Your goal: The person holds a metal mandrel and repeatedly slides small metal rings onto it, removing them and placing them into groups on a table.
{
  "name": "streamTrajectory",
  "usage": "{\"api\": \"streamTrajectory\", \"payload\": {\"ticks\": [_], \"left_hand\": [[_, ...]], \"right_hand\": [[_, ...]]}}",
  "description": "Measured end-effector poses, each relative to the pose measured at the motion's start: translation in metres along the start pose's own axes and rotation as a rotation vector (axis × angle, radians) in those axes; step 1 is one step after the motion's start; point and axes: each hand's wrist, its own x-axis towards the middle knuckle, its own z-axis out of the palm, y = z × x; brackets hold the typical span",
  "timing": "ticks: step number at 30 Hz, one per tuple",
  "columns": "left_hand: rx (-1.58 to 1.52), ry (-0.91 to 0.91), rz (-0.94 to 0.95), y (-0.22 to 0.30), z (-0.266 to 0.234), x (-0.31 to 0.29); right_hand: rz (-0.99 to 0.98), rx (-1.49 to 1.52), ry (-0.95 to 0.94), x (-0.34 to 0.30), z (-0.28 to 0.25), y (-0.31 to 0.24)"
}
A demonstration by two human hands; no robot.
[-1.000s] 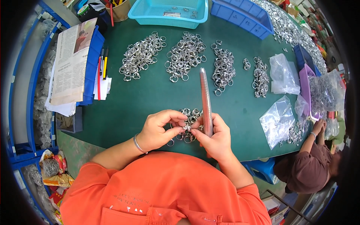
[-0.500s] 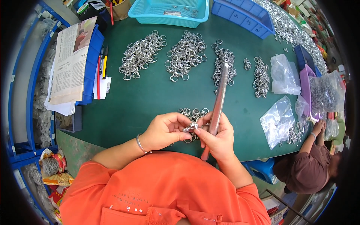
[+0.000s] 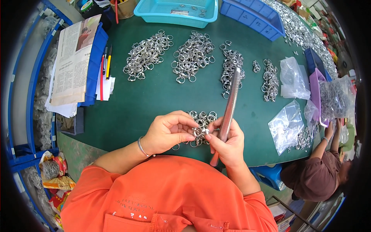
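Observation:
A tapered metal ring mandrel (image 3: pixel 231 98) slants up from my closed right hand (image 3: pixel 228 144), its thin tip over a ring pile. Between my right thumb and index finger sits a silver-coloured ring (image 3: pixel 206 132). My left hand (image 3: pixel 166 132) curls in from the other side, thumb and fingertips closed on a ring (image 3: pixel 196 132) at the near pile's edge; the exact contact is partly lost among similar rings. This near pile of metal rings (image 3: pixel 201 118) lies on the green table just beyond and beneath my fingers.
Several ring piles (image 3: pixel 193 54) lie across the green tabletop (image 3: pixel 116 116). Beyond stand a turquoise basket (image 3: pixel 176 17) and a blue bin (image 3: pixel 251 21). Clear plastic bags (image 3: pixel 286 123) and a purple basket (image 3: pixel 315 85) are at right, near a co-worker (image 3: pixel 315 174). Newspaper (image 3: pixel 75 62) lies at left.
The mandrel and my right hand have shifted slightly right. My left fingers have opened a little, and the rings at my fingertips have turned. The co-worker's hands have moved farther away.

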Motion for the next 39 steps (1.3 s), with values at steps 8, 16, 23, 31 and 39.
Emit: {"api": "streamTrajectory", "payload": {"ticks": [8,16,23,31,39], "left_hand": [[0.186,-0.006,0.082,0.0047,0.0058,-0.0014],[0.633,-0.015,0.268,0.0060,0.0004,0.0005],[0.546,0.029,0.251,0.0064,0.0066,-0.0006],[0.664,-0.053,0.343,0.0070,0.0023,-0.0007],[-0.215,0.004,-0.078,-0.0010,0.0015,-0.0046]], "right_hand": [[0.121,-0.056,-0.140,-0.0041,0.0029,0.0004],[0.156,-0.022,-0.141,-0.0017,-0.0038,0.0016],[0.137,-0.026,-0.109,-0.0022,-0.0026,0.0023],[0.165,-0.084,-0.194,-0.0013,-0.0032,-0.0017],[0.110,-0.052,-0.282,0.0002,-0.0039,-0.0005]]}}
